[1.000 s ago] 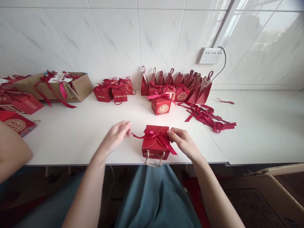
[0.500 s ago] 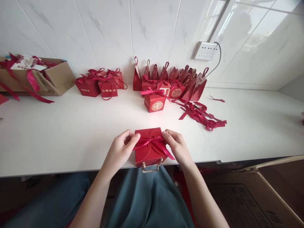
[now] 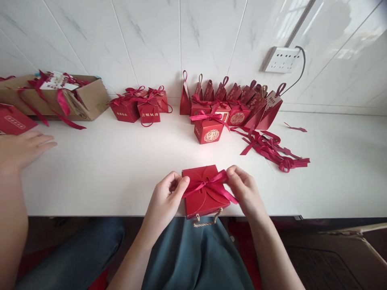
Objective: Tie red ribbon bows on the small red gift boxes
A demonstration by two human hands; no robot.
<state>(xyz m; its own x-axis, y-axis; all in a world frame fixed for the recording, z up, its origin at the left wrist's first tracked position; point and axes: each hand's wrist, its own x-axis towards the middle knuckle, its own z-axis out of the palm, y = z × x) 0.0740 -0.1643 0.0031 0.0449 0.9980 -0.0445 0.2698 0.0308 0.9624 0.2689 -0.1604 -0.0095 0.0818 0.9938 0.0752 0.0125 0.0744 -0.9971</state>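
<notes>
A red gift box (image 3: 198, 203) with a rope handle (image 3: 208, 222) on its near side sits at the front edge of the white table, right before me. Across its petal-folded top runs a crimson ribbon (image 3: 207, 183), tied in the middle. My left hand (image 3: 171, 193) pinches the ribbon at the box's left side between thumb and fingers. On the right, my right hand (image 3: 243, 187) pinches a ribbon loop just above the box edge. One loose ribbon tail lies toward the right front corner, beside my right hand.
Behind stand several finished red boxes (image 3: 210, 135) and tall triangular ones (image 3: 270, 106). A heap of ribbons (image 3: 278, 151) lies to the right. At far left, another person's hand (image 3: 24, 149) is beside a red box (image 3: 15, 121), before a cardboard box (image 3: 96, 96). A socket panel (image 3: 281, 60) is on the wall.
My right hand has drawn the ribbon loop outward to the right, so it stands larger. Another person's hand and a red box have come into view at left. The view has shifted slightly.
</notes>
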